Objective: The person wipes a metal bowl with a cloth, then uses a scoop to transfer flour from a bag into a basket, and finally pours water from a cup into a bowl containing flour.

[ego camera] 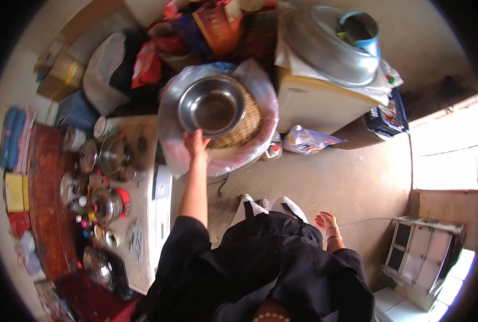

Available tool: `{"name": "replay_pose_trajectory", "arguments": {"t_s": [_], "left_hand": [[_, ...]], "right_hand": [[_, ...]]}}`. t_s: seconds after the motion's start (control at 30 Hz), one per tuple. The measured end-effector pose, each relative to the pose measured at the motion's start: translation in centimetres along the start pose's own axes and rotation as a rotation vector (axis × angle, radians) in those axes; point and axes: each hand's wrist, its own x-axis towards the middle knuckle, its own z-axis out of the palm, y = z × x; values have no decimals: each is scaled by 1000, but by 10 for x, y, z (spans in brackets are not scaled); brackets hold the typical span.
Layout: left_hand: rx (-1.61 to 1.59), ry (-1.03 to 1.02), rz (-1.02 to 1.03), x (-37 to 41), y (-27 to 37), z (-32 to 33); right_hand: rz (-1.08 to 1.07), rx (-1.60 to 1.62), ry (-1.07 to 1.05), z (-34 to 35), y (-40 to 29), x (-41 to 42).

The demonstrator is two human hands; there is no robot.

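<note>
My left hand [196, 143] is at the near rim of a shiny stainless steel basin [211, 106], with the fingers gripping its edge. The basin rests on a woven wicker basket [252, 120], whose left side it hides. Around and under the basket spreads a large round container lined with pinkish plastic sheeting [268, 90]. On the other side of my body, my right hand [326, 221] hangs beside my hip with nothing in it, its fingers loosely apart.
A counter [140, 249] with pots, bottles and a grey cloth [135, 240] runs along the left. Ahead on the right, a white cabinet [315, 98] carries a large aluminium basin [323, 44]. A plastic bag [309, 140] and a red-capped bottle [274, 150] stand on the floor.
</note>
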Motion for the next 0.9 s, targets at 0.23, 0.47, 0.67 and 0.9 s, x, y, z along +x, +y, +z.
{"name": "replay_pose_trajectory", "arguments": {"t_s": [0.23, 0.47, 0.67, 0.9], "left_hand": [[-24, 3, -189, -1, 0, -11], [69, 353, 67, -98, -17, -6], [134, 183, 21, -135, -41, 103], [357, -468, 196, -87, -49, 290]], "right_hand": [[-110, 61, -83, -1, -74, 24], [-455, 318, -123, 12, -211, 70], [-806, 449, -74, 3, -369, 92], [-1215, 178, 436, -46, -499, 127]]}}
